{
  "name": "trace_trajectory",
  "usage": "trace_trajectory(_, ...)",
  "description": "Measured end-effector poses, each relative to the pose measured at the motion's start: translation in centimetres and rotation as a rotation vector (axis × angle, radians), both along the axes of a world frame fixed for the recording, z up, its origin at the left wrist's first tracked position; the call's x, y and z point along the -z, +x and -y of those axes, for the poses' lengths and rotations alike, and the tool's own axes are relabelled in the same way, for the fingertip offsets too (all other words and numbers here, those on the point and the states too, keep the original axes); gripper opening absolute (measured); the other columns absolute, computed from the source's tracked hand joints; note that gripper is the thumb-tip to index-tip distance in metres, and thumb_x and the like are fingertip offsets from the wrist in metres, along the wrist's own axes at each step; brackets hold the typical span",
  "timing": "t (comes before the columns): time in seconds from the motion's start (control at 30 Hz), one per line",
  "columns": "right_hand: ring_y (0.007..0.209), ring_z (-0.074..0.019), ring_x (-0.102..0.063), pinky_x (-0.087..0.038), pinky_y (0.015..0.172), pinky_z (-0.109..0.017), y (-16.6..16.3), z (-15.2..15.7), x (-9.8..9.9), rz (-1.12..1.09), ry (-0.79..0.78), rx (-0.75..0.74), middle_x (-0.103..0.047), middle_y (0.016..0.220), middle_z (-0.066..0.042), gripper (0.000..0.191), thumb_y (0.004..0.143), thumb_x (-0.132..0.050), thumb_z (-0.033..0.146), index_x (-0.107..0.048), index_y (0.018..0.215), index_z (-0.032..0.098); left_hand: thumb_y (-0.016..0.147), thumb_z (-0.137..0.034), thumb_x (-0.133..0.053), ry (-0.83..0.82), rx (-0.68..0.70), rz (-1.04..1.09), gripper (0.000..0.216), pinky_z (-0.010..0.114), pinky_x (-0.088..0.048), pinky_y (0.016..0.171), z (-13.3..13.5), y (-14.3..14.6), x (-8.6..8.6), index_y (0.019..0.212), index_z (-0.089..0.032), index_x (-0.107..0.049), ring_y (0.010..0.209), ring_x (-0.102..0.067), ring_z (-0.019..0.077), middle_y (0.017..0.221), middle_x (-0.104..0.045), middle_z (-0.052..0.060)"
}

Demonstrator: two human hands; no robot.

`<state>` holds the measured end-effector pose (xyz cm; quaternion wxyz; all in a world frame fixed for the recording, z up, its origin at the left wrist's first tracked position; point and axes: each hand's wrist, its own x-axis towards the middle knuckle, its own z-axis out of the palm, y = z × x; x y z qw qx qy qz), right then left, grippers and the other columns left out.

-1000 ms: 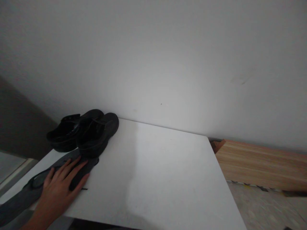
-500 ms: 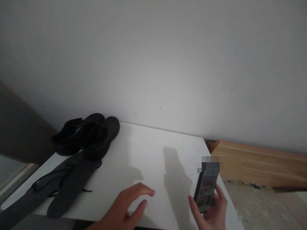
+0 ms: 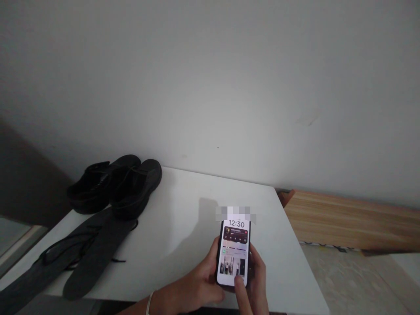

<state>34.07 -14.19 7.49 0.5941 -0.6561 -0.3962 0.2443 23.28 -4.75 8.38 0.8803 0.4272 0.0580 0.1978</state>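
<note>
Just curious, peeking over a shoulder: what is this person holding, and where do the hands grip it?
A phone, lit screen facing up. The left hand wraps its lower left edge; the right hand cradles the lower right, thumb on the screen's bottom.

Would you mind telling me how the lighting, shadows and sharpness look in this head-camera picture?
Head view: dim overall, with the lit phone screen the brightest spot; both hands cast a soft shadow up the white table; the black shoes and insoles lose detail in the gloom; a pixelated patch sits just above the phone; the wall looks evenly grey.
</note>
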Motion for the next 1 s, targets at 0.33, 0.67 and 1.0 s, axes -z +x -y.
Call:
trace_trajectory(0.33,0.098,-0.0206,-0.043,-0.034,0.081,-0.038,2.1,0.2,0.4,0.280,0.121,0.009,-0.046,0.120,-0.009,0.044,0.101,-0.041,0.044,-0.040,0.139,0.022,0.064,0.008,-0.057,-0.072,-0.115,-0.087,0.087,0.047,-0.048,0.101,0.5,0.2,-0.7,0.142,-0.029,-0.043,0.127,-0.063,0.0290,0.133,-0.069,0.008)
trace_trajectory(0.67,0.095,-0.0189,-0.042,-0.033,0.082,-0.037,1.7,0.3,-0.4,0.188,0.129,-0.007,-0.045,0.115,-0.006,0.039,0.100,-0.045,0.042,-0.044,0.135,0.027,0.057,0.002,-0.059,-0.220,-0.148,-0.013,0.087,0.040,-0.048,0.094,1.0,0.2,-0.2,0.138,-0.028,-0.050,0.115,-0.069,0.0259,0.122,-0.075,0.006)
trace_trajectory(1.0,0.092,-0.0216,-0.050,-0.039,0.075,-0.037,6.1,0.3,1.1,0.766,0.401,-0.025,-0.047,0.102,-0.010,0.032,0.087,-0.059,0.020,-0.062,0.118,0.023,0.052,0.009,-0.056,-0.204,-0.132,0.000,0.096,0.025,-0.052,0.080,0.8,-0.4,-0.1,0.141,-0.025,-0.051,0.099,-0.071,0.0169,0.115,-0.076,0.002)
